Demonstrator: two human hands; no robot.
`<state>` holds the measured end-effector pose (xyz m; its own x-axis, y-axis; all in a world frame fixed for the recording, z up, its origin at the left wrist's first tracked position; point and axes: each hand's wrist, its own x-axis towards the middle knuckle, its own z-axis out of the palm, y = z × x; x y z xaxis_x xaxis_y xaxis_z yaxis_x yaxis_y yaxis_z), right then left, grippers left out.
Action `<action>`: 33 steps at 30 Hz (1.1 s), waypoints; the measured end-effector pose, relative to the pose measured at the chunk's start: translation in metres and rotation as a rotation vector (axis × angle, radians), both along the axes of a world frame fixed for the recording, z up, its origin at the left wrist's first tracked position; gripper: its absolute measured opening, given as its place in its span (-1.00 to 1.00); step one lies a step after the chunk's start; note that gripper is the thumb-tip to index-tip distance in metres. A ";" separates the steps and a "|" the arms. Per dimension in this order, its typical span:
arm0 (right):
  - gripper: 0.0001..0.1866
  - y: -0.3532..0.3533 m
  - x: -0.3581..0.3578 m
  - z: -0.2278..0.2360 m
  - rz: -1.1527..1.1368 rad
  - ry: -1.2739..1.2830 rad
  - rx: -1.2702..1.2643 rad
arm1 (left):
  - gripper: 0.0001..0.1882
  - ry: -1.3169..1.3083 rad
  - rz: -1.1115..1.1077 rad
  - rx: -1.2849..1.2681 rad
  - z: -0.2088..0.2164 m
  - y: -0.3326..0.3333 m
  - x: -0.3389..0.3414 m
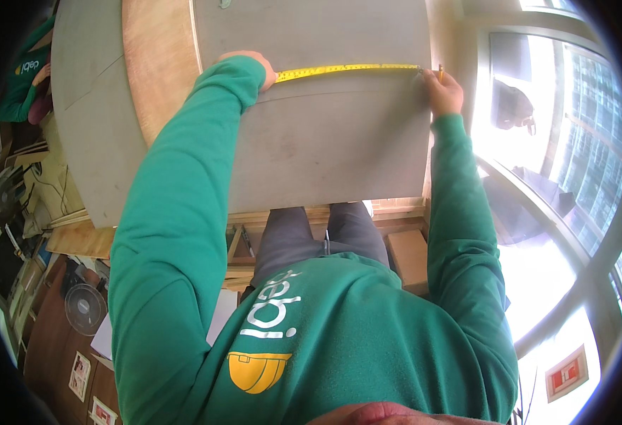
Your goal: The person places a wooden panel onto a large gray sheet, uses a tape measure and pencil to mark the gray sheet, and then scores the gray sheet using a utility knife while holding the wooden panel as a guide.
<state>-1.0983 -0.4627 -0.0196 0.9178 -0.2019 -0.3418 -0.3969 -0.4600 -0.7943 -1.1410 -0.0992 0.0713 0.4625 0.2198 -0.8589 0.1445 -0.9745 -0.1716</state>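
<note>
A yellow measuring tape (346, 69) lies stretched across a grey board (325, 149). My left hand (258, 62) presses the tape's left end onto the board. My right hand (444, 91) holds the tape's far end at the board's right edge, with a pencil (440, 72) sticking up between the fingers. Both arms wear green sleeves and reach out over the board.
A curved plywood strip (158, 64) and another grey panel (88, 106) lie to the left. Another person in a green sleeve (22, 85) is at the far left. A cardboard box (408, 258) and a small fan (84, 308) sit on the floor. Bright windows (573, 142) stand to the right.
</note>
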 end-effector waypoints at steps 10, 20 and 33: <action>-0.72 0.008 -0.001 0.012 0.096 0.024 -0.174 | -0.42 -0.097 0.031 0.000 -0.008 0.003 -0.007; -0.72 0.007 -0.011 0.014 0.050 0.101 -0.133 | -0.49 -0.175 0.100 0.009 -0.013 0.002 -0.026; -0.73 0.014 -0.010 0.015 0.145 0.083 -0.259 | -0.56 -0.176 0.124 -0.267 -0.026 0.043 -0.047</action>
